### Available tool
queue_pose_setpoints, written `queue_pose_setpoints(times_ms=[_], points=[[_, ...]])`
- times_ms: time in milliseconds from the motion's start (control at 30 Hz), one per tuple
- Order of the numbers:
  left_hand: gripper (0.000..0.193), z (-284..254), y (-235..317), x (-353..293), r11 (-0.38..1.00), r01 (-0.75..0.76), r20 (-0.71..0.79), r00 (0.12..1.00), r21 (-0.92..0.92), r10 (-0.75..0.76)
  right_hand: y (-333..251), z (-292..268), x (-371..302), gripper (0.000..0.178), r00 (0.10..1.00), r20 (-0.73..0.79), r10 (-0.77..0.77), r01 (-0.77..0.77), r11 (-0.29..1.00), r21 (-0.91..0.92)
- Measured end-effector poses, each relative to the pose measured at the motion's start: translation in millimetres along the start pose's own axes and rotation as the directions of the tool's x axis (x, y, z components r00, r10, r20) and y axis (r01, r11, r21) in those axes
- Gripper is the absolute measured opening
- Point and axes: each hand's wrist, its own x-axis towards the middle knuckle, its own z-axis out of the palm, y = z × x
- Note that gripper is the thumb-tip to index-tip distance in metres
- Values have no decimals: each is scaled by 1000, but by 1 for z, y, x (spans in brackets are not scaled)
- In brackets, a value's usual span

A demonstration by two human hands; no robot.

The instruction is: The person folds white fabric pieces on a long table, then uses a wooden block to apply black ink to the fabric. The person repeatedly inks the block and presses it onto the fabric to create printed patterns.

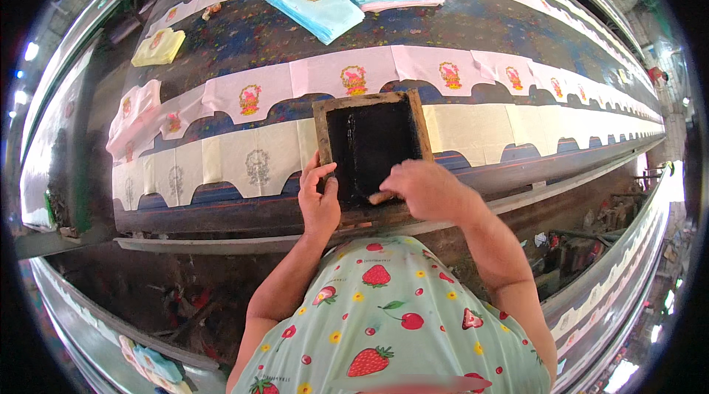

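On the long printing table, a wooden-framed black screen lies over cream cloths — the left hand clamps its near-left corner, the right hand's fingers close on a wooden squeegee handle.

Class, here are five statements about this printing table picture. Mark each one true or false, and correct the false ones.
1. The left hand grips the left edge of the wooden screen frame. True.
2. The right hand rests on a blue stack. False: it is at the frame's lower right part, on a wooden-handled tool.
3. The frame sits on the near row of cream cloths. True.
4. The pink cloths in the next row are blank. False: each shows a printed motif in red and yellow.
5. Two blue stacks lie at the far side of the table. True.
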Motion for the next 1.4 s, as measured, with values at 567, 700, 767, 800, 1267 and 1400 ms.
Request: queue_pose_setpoints(times_ms=[567,700,767,800,1267,1400], points=[[41,-10,3,8,994,-51,54,997,99,46,39,16,55,45,945,-322,54,-103,985,-135],[38,-7,2,7,993,-73,32,997,97,70,1,37,21,42,949,-314,25,-76,986,-150],[41,-6,2,7,998,-27,33,999,59,25,-15,43,6,40,949,-312,41,-86,988,-129],[42,-6,2,6,1000,-11,28,1000,19,10,-22,46,-1,41,944,-327,33,-79,989,-128],[58,0,12,6,960,-159,46,987,230,153,-34,78,-64,45,754,-610,243,-212,969,124],[52,2,21,5,979,-112,16,994,171,111,-20,91,-85,43,590,-637,496,-235,861,452]])
